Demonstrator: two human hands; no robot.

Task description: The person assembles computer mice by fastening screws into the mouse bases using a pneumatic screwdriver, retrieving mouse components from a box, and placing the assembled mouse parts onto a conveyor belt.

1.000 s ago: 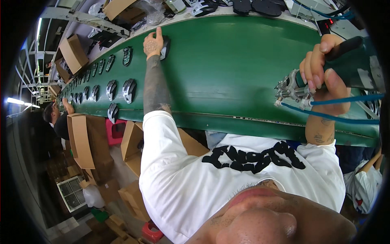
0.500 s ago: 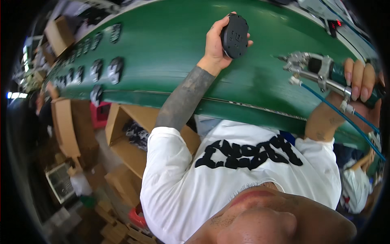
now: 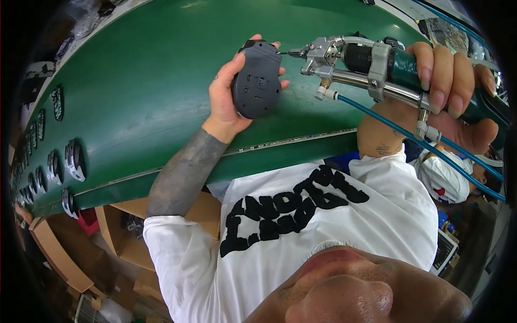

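My left hand (image 3: 227, 97) grips a dark grey computer mouse (image 3: 258, 89), its underside with small screw holes facing up. The thumb lies along its left edge and fingertips show past its right edge. My right hand (image 3: 444, 81) is wrapped round the green body of a screwdriver with air hoses (image 3: 385, 64), held level above the green work surface. A metal nozzle with a thin bit (image 3: 285, 53) points left, its tip at the upper right edge of the mouse's underside, by a screw hole. Whether a screw sits at the tip is too small to tell.
Blue air hoses (image 3: 377, 116) trail from the screwdriver to the right. Several mouse parts (image 3: 74, 160) stand in rows on the left of the green conveyor belt (image 3: 161, 70). Cardboard boxes (image 3: 62, 253) stand below its edge. Another person (image 3: 444, 175) is at the right.
The screwdriver has moved left and the mouse has come lower and left, so the bit now meets the mouse's edge. The view has also shifted. Both hands keep their hold.
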